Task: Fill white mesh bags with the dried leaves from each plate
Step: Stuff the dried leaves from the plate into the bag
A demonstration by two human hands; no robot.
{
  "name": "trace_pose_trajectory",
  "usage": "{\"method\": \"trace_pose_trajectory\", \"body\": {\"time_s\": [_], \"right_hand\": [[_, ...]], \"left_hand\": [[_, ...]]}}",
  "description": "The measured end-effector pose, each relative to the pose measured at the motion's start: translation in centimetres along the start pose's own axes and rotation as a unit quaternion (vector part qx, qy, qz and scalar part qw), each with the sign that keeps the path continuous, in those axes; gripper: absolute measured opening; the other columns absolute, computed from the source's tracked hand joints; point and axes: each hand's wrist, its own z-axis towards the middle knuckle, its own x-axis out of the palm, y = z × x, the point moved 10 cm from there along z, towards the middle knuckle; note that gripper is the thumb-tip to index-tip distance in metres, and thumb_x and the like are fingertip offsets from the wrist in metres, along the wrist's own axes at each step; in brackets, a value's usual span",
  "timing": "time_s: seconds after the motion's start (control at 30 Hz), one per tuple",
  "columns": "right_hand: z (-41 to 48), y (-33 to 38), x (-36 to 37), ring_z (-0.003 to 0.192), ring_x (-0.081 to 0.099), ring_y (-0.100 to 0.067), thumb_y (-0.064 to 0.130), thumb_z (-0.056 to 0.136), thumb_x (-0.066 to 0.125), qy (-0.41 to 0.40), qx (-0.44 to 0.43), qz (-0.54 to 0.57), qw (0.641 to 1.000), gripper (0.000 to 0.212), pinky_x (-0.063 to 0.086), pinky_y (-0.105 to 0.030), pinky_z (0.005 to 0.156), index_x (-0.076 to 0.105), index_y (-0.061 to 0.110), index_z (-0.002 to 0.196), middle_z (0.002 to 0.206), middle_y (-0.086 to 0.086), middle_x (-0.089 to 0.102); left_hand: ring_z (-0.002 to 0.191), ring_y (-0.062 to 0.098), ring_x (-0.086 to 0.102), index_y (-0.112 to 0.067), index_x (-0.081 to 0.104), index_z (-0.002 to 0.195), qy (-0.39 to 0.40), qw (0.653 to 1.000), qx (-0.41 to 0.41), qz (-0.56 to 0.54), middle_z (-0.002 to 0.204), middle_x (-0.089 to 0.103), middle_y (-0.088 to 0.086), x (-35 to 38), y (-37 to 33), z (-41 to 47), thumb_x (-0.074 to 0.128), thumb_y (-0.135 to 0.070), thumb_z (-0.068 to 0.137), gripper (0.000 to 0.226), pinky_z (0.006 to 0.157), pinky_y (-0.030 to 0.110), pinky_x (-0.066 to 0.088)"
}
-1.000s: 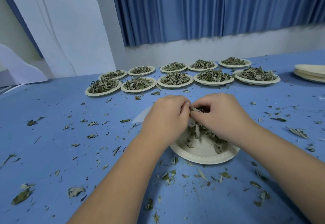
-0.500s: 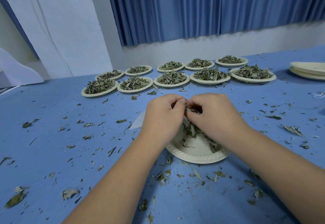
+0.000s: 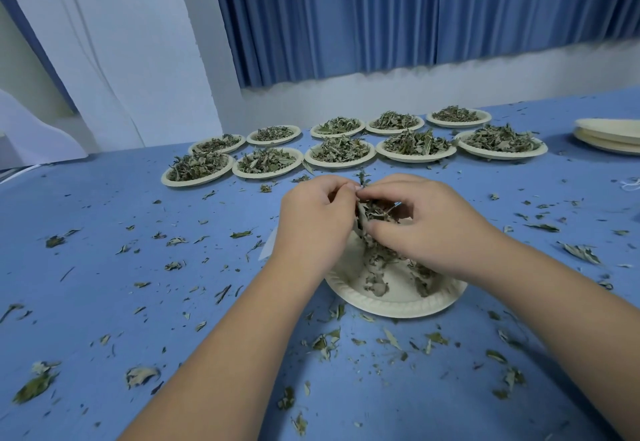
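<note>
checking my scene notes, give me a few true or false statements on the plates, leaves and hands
1. Ten full plates stand in two rows at the back. True.
2. The left hand and right hand both hold a leaf bundle above the near plate. True.
3. The near plate is empty. False: leaves lie in it.
4. A stack of empty plates sits at the far right. True.
5. The table is bare wood. False: a blue cloth covers it, strewn with leaf scraps.

Table (image 3: 104, 267): plates (image 3: 415, 158), loose leaves (image 3: 34, 387), perhaps string (image 3: 631, 184)
</note>
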Motion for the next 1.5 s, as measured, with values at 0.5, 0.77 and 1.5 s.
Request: {"method": "trace_pose_trajectory", "body": {"time_s": [0.5, 0.77, 1.5], "right_hand": [[0.1, 0.4, -0.8, 0.08, 0.059, -0.008, 0.016, 0.078, 0.074, -0.081, -0.025, -0.04, 0.996, 0.011, 0.045, -0.018, 0.073, 0.075, 0.021, 0.088, 0.087, 0.008, 0.061], [-0.1, 0.5, -1.9, 0.076, 0.057, -0.003, 0.013, 0.076, 0.076, -0.126, -0.021, -0.026, 0.991, 0.009, 0.044, -0.013, 0.066, 0.071, 0.019, 0.076, 0.078, 0.012, 0.059], [-0.1, -0.3, -2.3, 0.063, 0.05, 0.003, 0.018, 0.074, 0.075, -0.163, 0.032, -0.044, 0.985, 0.014, 0.04, -0.024, 0.055, 0.062, 0.024, 0.073, 0.067, 0.015, 0.06]], "left_hand": [[0.066, -0.004, 0.059, -0.029, 0.074, 0.074, 0.026, 1.0, 0.003, -0.001, 0.073, 0.07, -0.016, 0.9, -0.2, -0.3, 0.055, -0.018, 0.092, 0.028, 0.054, 0.009, 0.041], [0.044, 0.002, 0.045, -0.024, 0.075, 0.076, 0.037, 0.999, -0.013, -0.031, 0.054, 0.06, -0.004, 1.3, 0.2, -0.4, 0.055, -0.017, 0.092, 0.026, 0.047, 0.02, 0.039], [0.038, 0.002, 0.037, -0.021, 0.071, 0.07, 0.06, 0.995, -0.013, -0.073, 0.04, 0.045, -0.012, 2.2, 0.2, -0.6, 0.055, -0.016, 0.094, 0.029, 0.048, 0.025, 0.031]]}}
